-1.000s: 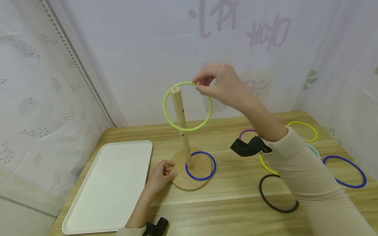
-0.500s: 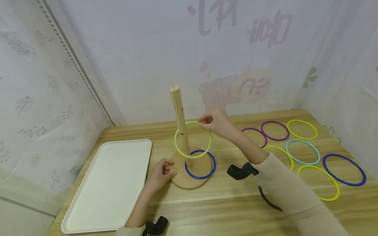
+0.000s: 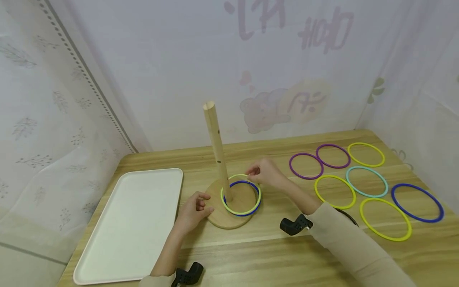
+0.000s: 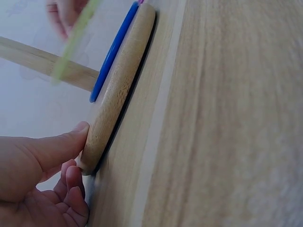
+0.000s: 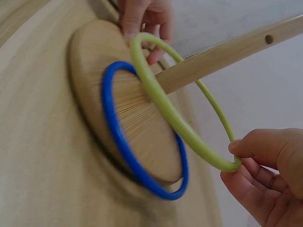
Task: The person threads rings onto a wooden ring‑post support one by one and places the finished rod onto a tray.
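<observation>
Post (image 3: 216,151): an upright wooden rod with dark holes along its side, which we take as our landmark.
Base (image 3: 215,211): a round wooden disc at the foot of the post, set on the desk (image 3: 251,259).
Green ring (image 5: 170,113): we see it around the post, tilted, above the base and apart from it.
Blue ring (image 5: 115,125): also around the post, below the green ring, lying on the base.
Right hand (image 3: 267,173): right of the post; fingers and thumb closed in a pinch on the green ring's rim.
Left hand (image 3: 193,213): left of the post; fingers bent, thumb on the base, gripping its edge.
Loose rings: on the desk, right of the post, we count two purple rings (image 3: 290,162), three yellow rings (image 3: 398,240), a turquoise ring (image 3: 374,196), a second blue ring (image 3: 432,221) and a black ring (image 3: 349,217), partly hidden by the sleeve (image 3: 351,243).
Tray (image 3: 132,223): white, left of the post.
Curtain (image 3: 179,79): pale, behind the post.
</observation>
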Motion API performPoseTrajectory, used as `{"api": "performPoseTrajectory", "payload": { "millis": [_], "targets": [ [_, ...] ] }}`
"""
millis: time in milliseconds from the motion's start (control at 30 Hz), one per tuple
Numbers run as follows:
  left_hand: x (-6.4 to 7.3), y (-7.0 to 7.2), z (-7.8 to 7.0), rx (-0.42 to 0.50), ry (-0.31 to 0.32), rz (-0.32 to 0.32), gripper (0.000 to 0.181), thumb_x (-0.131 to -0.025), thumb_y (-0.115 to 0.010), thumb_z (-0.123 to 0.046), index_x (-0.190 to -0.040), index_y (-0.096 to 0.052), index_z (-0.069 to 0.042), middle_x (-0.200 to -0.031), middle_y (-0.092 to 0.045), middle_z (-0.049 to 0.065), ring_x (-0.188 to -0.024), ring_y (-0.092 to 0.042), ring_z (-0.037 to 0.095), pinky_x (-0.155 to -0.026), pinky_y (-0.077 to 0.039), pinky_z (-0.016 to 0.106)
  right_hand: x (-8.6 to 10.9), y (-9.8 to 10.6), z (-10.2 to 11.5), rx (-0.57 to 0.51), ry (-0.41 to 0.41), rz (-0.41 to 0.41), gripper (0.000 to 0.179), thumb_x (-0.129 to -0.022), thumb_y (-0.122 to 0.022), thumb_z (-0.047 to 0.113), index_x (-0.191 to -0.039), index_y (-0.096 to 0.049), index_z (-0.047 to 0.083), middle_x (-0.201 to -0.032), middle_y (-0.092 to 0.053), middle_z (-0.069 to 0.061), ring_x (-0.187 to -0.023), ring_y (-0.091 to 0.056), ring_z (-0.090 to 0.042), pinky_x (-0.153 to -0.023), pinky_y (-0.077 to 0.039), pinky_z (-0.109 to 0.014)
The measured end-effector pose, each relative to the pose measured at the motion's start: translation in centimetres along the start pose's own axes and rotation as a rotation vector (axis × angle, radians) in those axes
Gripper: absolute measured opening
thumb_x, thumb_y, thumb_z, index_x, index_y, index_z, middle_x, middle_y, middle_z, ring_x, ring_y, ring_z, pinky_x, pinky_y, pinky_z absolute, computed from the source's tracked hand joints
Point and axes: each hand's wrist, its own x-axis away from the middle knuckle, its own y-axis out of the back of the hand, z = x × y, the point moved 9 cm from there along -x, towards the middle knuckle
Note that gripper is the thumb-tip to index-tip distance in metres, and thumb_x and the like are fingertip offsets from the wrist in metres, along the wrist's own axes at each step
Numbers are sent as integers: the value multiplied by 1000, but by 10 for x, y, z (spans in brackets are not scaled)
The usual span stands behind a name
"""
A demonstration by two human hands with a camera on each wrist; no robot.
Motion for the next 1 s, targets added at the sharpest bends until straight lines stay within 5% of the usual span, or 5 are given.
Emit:
{"api": "performPoseTrajectory", "payload": {
  "millis": [733, 1000],
  "targets": [
    [-1, 1, 0, 11, -11, -2, 29, -77, -72, -3, -103, -58, -2, -82, -48, 5, -73, -46, 15, -64, -40, 23, 3, -22, -35, 16, -106, 49, 10, -75, -71, 2, -85, -71, 0, -69, -63, 0, -64, -55, -8, -61, -46, -23],
    [-1, -1, 2, 19, -3, 8, 30, -78, -72, -4, -104, -58, -2, -82, -47, 5, -73, -44, 15, -63, -39, 23, 6, -25, -38, 3, -71, 58, 12, -75, -73, 5, -86, -70, -1, -69, -63, 0, -63, -54, -8, -59, -45, -23]
  ]
}}
